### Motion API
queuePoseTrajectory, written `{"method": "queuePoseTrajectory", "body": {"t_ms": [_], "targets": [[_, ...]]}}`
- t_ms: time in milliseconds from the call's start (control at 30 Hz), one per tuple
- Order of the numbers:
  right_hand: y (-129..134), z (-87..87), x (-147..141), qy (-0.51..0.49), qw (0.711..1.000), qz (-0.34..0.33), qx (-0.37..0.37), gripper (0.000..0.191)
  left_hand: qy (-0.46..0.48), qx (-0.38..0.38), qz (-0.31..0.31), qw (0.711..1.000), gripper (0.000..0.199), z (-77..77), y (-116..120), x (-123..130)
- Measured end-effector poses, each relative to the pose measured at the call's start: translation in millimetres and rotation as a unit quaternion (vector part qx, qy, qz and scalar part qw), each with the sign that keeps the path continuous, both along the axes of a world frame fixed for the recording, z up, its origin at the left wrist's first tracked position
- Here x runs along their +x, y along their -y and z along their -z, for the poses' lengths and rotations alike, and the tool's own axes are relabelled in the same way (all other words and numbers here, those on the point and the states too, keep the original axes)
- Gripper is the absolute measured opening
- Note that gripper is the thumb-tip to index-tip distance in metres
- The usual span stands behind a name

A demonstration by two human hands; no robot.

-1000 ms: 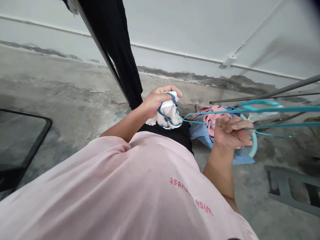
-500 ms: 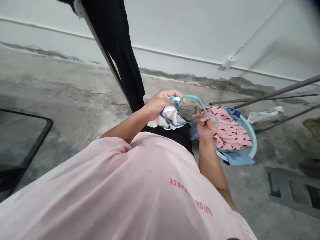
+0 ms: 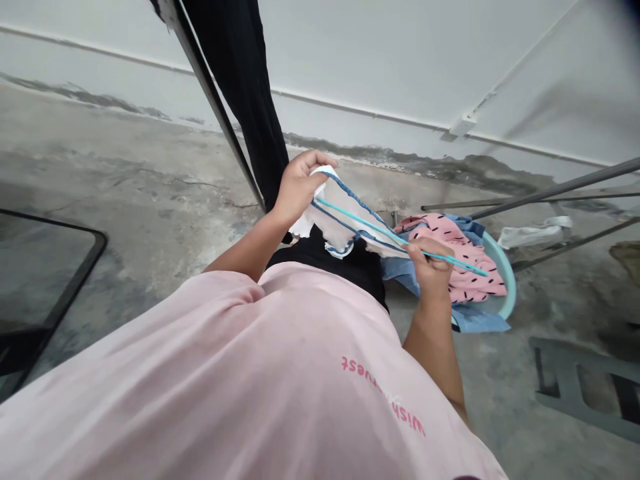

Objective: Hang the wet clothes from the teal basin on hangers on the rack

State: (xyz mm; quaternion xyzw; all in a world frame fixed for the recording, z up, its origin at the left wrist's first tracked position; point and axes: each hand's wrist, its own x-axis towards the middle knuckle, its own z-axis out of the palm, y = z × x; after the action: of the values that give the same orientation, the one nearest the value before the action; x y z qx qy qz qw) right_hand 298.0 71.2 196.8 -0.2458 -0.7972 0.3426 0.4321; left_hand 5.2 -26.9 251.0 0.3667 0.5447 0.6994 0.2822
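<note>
My left hand [image 3: 303,187] pinches one end of a white garment with dark blue trim [image 3: 335,235]. My right hand [image 3: 431,267] is closed on a thin turquoise clothes hanger [image 3: 467,266] and appears to hold the garment's other end too. Between my hands the garment is stretched out, and its ruffled lower edge hangs down. The hanger slants along the cloth, with its left tip by my left thumb. Beyond my right hand it sticks out over a pink garment with black dashes [image 3: 477,283].
A pale turquoise basin [image 3: 509,280] with pink and blue clothes stands on the floor at right. Black trousers [image 3: 245,80] hang by a metal pole [image 3: 215,93]. Grey rack bars [image 3: 555,189], a grey plastic stool [image 3: 590,387] and a black-framed glass panel [image 3: 50,280] surround me.
My hands have moved apart, the left one up and left, the right one rightward and slightly down. The bunched garment is now pulled out taut, and the hanger lies edge-on along it.
</note>
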Motion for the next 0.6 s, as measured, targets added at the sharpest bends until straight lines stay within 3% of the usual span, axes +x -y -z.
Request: {"method": "queuePoseTrajectory", "body": {"t_ms": [100, 200, 300, 467, 600], "targets": [[4.5, -2.5, -6.0, 0.062, 0.997, 0.036, 0.025, 0.025, -0.099, -0.028, 0.027, 0.994, 0.012, -1.7, 3.8, 6.4], [9.6, -8.5, -7.3, 0.047, 0.995, 0.079, 0.031, 0.025, -0.193, -0.063, 0.11, 0.973, 0.019, -2.9, 8.0, 14.3], [14.6, -21.9, -2.9, 0.023, 0.991, 0.113, 0.061, 0.024, -0.255, -0.043, 0.161, 0.953, 0.029, -4.8, 9.5, 18.0], [23.0, -41.5, 4.0, 0.034, 0.986, 0.146, 0.07, 0.025, -0.396, -0.014, 0.098, 0.913, 0.047, -6.7, 7.8, 14.3], [31.2, -46.6, 3.1, 0.06, 0.991, 0.091, 0.079, 0.02, -0.494, -0.058, 0.075, 0.864, 0.048, 14.5, 0.9, 16.2]]}}
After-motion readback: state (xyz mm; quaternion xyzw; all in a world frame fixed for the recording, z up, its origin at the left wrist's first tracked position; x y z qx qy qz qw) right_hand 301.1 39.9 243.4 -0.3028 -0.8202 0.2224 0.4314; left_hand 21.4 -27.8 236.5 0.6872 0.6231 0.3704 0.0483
